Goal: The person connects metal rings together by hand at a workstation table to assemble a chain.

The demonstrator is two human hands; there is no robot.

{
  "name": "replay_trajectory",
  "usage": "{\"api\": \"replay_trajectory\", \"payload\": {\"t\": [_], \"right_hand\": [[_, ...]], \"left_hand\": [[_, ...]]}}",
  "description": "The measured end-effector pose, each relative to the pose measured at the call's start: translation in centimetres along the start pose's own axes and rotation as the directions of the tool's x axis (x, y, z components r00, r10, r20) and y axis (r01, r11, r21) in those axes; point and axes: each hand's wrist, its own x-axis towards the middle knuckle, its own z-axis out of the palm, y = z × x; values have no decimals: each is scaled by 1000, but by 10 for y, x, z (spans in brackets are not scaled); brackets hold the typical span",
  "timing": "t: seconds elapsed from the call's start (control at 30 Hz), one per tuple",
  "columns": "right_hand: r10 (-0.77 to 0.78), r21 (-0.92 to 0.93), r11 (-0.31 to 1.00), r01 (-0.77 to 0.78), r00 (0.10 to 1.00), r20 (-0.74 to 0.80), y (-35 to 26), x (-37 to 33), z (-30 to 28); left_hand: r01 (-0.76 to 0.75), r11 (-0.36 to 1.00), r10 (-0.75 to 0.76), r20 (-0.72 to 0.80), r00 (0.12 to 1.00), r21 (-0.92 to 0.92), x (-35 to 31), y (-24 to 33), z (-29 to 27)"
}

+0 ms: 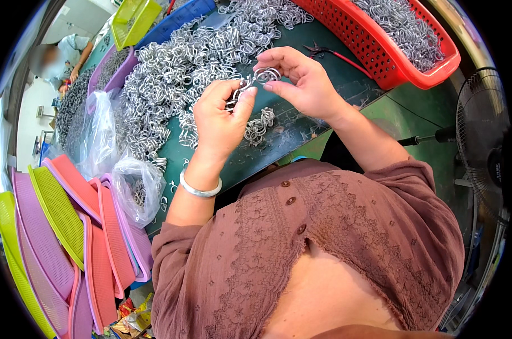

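My left hand pinches a curved silver metal ring piece between thumb and fingers. Close beside it, my right hand has its thumb and fingers closed round another silver ring piece. The two pieces meet between my hands; whether they are hooked together is too small to tell. Behind and to the left spreads a big heap of the same open, curved rings on the dark green table. A smaller cluster of rings lies on the table just below my hands.
A red basket of rings stands at the back right, near red-handled pliers. Plastic bags and stacked coloured baskets are at the left. A fan stands right. Another person sits far left.
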Motion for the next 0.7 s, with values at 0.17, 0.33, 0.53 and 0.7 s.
{"api": "replay_trajectory", "payload": {"t": [0.17, 0.33, 0.53, 0.7], "right_hand": [[-207, -370, 907, 201, 978, 26, -4, 0, 2], [-306, -589, 732, 342, 938, 165, -13, 1, -1], [-455, -659, 513, 550, 825, 335, -16, 5, 2], [-409, -664, 637, 392, 901, 140, -11, 3, 5]], "left_hand": [[15, 1000, -14, -5, 1000, 22, 0, 4, -1], [-86, 990, 87, -10, 996, 110, 1, 4, -1], [-202, 943, 208, 6, 978, 263, 2, 6, 0], [-205, 914, 217, 3, 976, 350, 3, 3, -2]]}}
